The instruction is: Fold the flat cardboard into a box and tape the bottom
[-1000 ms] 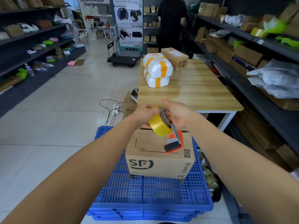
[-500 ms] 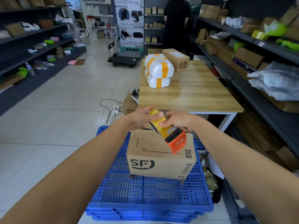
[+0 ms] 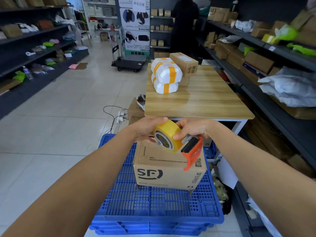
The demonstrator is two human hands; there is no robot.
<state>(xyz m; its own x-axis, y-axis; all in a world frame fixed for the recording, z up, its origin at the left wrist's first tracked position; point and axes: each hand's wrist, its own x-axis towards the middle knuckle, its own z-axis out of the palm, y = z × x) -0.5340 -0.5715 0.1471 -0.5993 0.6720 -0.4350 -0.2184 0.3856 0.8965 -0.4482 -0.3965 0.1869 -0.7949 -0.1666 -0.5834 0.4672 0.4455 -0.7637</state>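
A folded brown cardboard box (image 3: pixel 164 175) printed with "SF" stands on a stack of blue plastic pallets (image 3: pixel 153 206). Both hands hold a tape dispenser (image 3: pixel 177 142) in the air just above the box's far edge. It carries a yellow tape roll and has an orange blade guard pointing down toward the box top. My left hand (image 3: pixel 147 130) grips the roll from the left. My right hand (image 3: pixel 193 129) holds the dispenser's handle, thumb pressed on the roll. The dispenser hides part of the box top.
A wooden table (image 3: pixel 205 103) beyond the pallets carries two white taped parcels (image 3: pixel 165 74) and a brown carton (image 3: pixel 185 63). Dark shelves with parcels line both sides. A person in black (image 3: pixel 184 26) stands at the far shelves beside a platform trolley (image 3: pixel 128 63). A power strip and cables (image 3: pixel 118 117) lie on the floor.
The dispenser has been turned in my hands: the roll's open side now faces me and the orange guard has swung to the lower right. The box has stayed put.
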